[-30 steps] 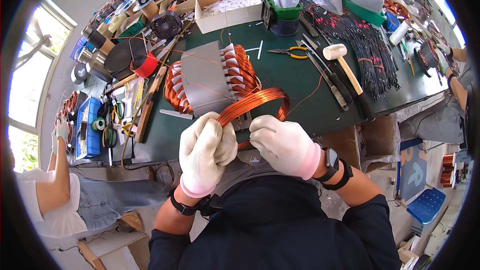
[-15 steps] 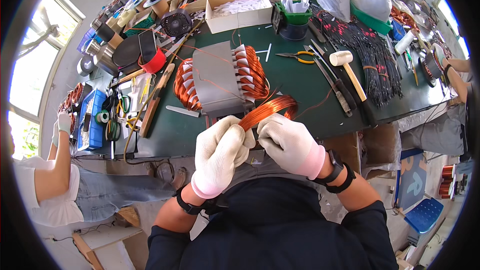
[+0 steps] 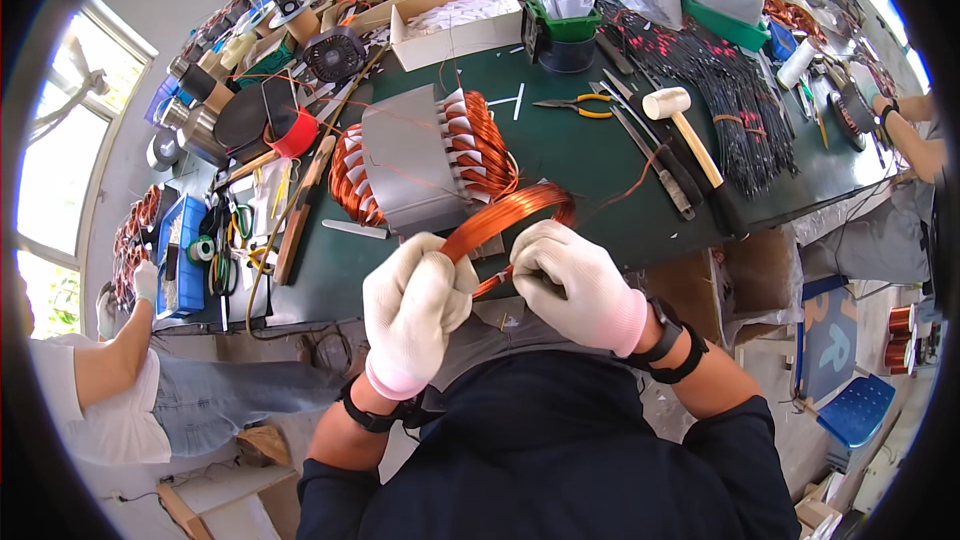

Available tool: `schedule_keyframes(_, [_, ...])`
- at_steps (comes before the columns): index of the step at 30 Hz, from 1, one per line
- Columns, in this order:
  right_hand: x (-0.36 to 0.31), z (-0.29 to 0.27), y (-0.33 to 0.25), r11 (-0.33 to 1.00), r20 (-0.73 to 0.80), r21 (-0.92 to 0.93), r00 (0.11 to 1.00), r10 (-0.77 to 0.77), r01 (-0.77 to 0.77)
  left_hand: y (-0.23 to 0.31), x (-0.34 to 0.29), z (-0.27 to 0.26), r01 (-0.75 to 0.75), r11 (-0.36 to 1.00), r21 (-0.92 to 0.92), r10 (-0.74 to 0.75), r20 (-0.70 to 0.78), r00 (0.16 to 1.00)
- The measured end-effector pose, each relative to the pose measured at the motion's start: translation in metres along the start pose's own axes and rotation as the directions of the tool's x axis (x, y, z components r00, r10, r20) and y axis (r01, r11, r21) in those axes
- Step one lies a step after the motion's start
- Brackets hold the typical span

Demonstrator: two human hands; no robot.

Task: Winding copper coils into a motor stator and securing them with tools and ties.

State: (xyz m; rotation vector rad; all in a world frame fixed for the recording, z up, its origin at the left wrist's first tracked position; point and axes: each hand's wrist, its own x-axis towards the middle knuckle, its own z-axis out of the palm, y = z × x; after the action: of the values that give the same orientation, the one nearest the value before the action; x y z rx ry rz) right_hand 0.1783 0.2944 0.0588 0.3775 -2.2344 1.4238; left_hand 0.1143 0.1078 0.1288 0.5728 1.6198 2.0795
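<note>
Both my hands wear white gloves and grip a loop of copper wire coil just in front of my chest. My left hand clasps the near left end of the loop. My right hand pinches its near right side, fingers curled around the strands. Behind the loop, on the green table, lies a grey motor stator with copper windings and white insulation strips showing at both ends. The far part of the coil rests close to the stator's right end.
A white-headed mallet, yellow-handled pliers and a bundle of black rods lie to the right. A cardboard box, a red tape roll and a blue tray sit left and behind. Another person works at left.
The copper loop has come closer to my chest and both hands have shifted their grip along it. The view has tilted slightly, so the stator sits a little higher.
</note>
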Motion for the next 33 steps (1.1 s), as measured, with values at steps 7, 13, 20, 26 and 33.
schedule_keyframes(7, [0.006, -0.003, 0.003, 0.985, 0.088, -0.156, 0.994, -0.061, 0.074, -0.002, 0.001, 0.002, 0.027, 1.000, 0.011, -0.028, 0.014, 1.000])
schedule_keyframes(13, [0.002, 0.001, -0.002, 0.953, 0.114, -0.268, 0.987, -0.115, 0.142, -0.002, 0.002, -0.005, 0.097, 0.980, -0.173, -0.091, 0.041, 0.995])
schedule_keyframes(20, [-0.007, 0.022, 0.008, 0.992, -0.151, -0.042, 0.982, 0.114, -0.122, -0.007, -0.012, 0.018, -0.151, 0.898, 0.414, 0.099, 0.144, 0.985])
schedule_keyframes(26, [-0.028, 0.005, 0.000, 0.965, -0.299, 0.175, 0.924, 0.239, -0.193, -0.018, -0.003, 0.012, -0.106, 0.990, 0.096, 0.112, -0.062, 0.992])
schedule_keyframes(33, [-0.134, -0.118, 0.035, 0.774, -0.487, -0.220, 0.755, 0.440, -0.593, -0.024, 0.008, -0.038, -0.137, 0.977, -0.166, 0.102, -0.200, 0.974])
